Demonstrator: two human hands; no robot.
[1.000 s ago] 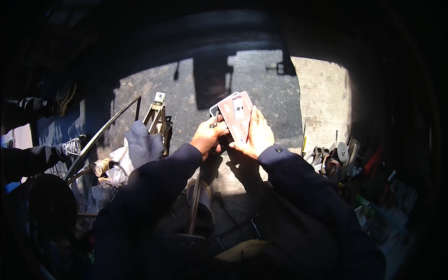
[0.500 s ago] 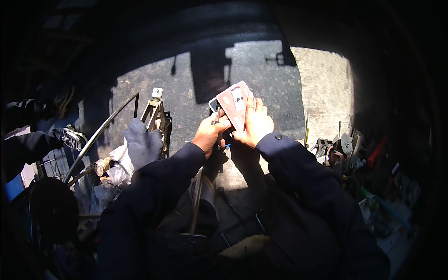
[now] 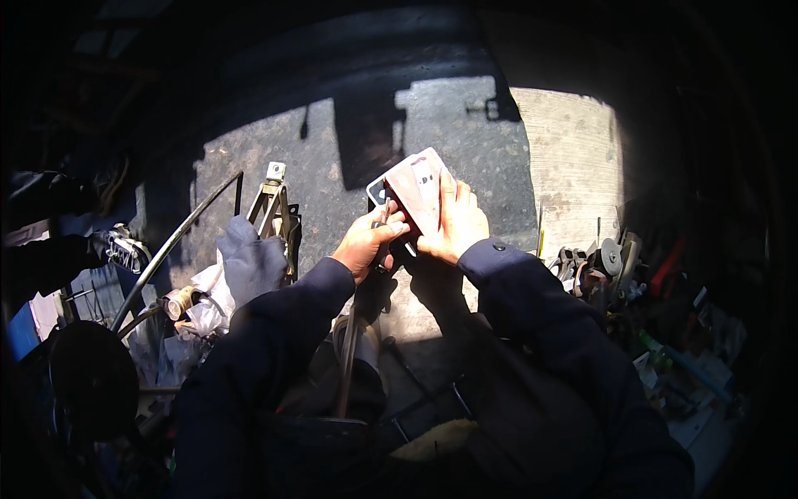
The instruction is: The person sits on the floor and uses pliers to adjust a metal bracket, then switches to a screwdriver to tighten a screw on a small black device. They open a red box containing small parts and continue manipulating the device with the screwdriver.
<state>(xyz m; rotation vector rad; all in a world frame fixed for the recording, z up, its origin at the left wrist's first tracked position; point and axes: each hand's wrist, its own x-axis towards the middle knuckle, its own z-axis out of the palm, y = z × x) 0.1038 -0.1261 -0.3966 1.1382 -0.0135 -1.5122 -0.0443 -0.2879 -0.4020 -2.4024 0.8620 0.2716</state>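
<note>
Both my hands meet over the floor near the middle of the view. My right hand [image 3: 458, 223] is closed on the right edge of a flat pink-and-white packet [image 3: 411, 188], fingers on top. Behind its left side shows a flat dark piece with a pale rim [image 3: 377, 192], whose kind I cannot make out. My left hand [image 3: 368, 241] is closed, thumb on top, around a slim metal tool [image 3: 387, 208] that sticks up past the fingers against the packet's left edge. The tool's lower part is mostly hidden in the hand.
A scissor jack [image 3: 272, 204] stands at left beside a dark blue glove [image 3: 249, 262], a white plastic bag [image 3: 214, 301] and a long curved bar [image 3: 179, 237]. At right lies a heap of tools and metal parts [image 3: 605, 259]. A bar [image 3: 349, 366] stands near my legs.
The packet has shifted slightly, and more of the pale-rimmed dark piece shows at its left. Both hands keep their hold. The whole view has moved a little.
</note>
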